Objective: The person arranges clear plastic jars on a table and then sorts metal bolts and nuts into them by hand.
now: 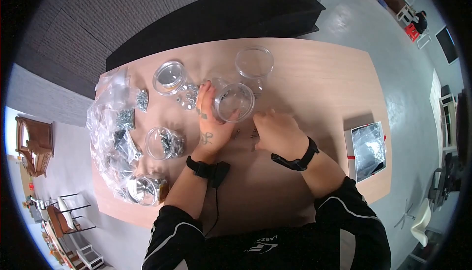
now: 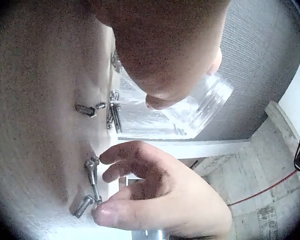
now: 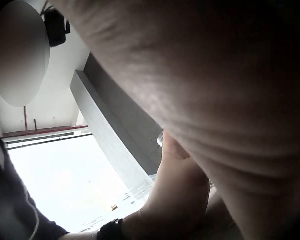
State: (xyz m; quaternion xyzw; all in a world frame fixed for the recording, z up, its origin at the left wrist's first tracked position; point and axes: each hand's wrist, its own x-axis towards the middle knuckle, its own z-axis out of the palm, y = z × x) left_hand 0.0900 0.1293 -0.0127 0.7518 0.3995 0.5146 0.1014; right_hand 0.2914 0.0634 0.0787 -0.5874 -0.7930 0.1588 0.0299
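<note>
Clear jar (image 1: 251, 102), gripped by the left hand (image 1: 212, 122), should be light and slippery, safest held round its wall; towards its five o'clock, metal bolts (image 2: 84, 206) lie on the bench (image 1: 319, 78), beside the right hand's (image 1: 280, 132) parted fingers.

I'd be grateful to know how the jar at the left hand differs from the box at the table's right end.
The jar is round, while the box is rectangular. The jar's walls are clear; the box's are white. The left hand grips the jar; neither hand touches the box. Both are containers.
</note>
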